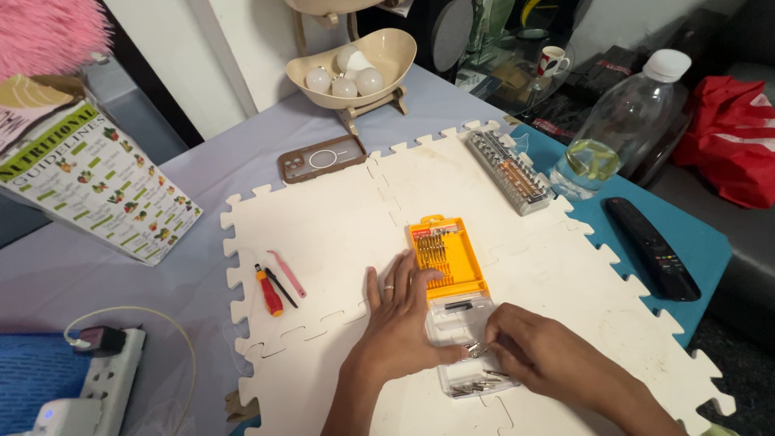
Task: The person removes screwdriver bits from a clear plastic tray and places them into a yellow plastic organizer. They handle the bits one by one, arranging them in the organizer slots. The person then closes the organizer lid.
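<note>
Two hands meet over a clear plastic bit case (462,323): the left hand (401,323) lies flat with fingers spread on its edge, while the right hand (529,347) pinches small metal bits (476,350). The case's long axis runs away from the person, its yellow insert (446,257) at the far end, on a white foam mat (339,234).

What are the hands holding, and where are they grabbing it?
The right hand pinches small metal bits by their ends at its fingertips. The left hand lies flat on the yellow bit case, pressing its left edge rather than gripping it.
</note>
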